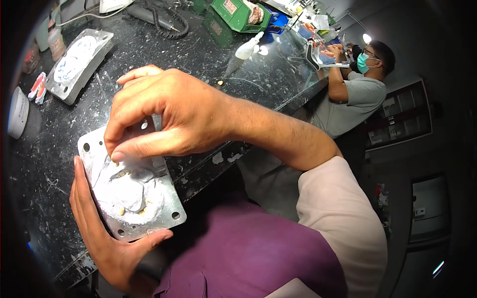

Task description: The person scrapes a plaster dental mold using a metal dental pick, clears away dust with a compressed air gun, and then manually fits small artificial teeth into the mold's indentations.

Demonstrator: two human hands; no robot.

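A metal denture flask half (173,201) lies tilted near the bench's front edge, filled with white plaster (126,192). Several yellowish artificial teeth (121,211) sit in the plaster in a curved row. My left hand (105,251) wraps round the flask's left and near sides, thumb along the near edge, fingers up the left. Above the far part of the flask, my right hand (171,107) is closed in a pinch. At its thumb and index tips shows a small yellowish tooth (116,163), mostly hidden by the fingers.
A second plaster-filled flask half (84,82) stands at the far left, by a pink-and-white denture (38,89) and a white tub (19,113). Farther back are a corded handpiece (156,21), a green bin (231,15) and a loose tooth (220,83). A masked co-worker (353,97) sits at right.
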